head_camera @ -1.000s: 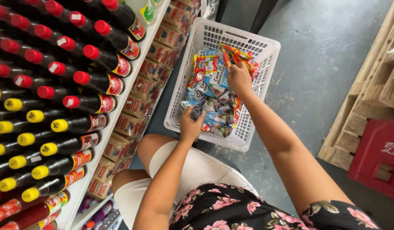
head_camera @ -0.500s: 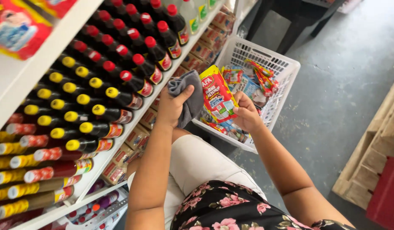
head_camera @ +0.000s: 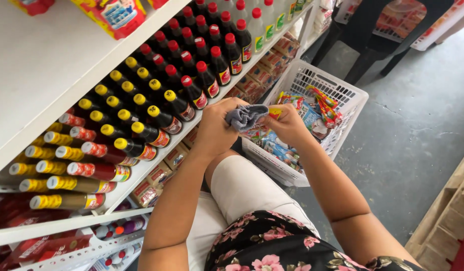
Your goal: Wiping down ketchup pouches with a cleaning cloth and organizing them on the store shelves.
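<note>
your left hand clamps the grey cloth, your right hand grips a snack packet above the white basket; a loose pinch likely drops it beside the basket.

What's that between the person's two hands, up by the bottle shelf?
In the head view, a crumpled grey cloth bridges the left hand and right hand, beside a colourful snack packet's edge.

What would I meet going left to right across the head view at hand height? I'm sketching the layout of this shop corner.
Yellow-capped bottles → red-capped bottles → left hand → grey cloth → right hand holding a snack packet → white basket → grey concrete floor.
</note>
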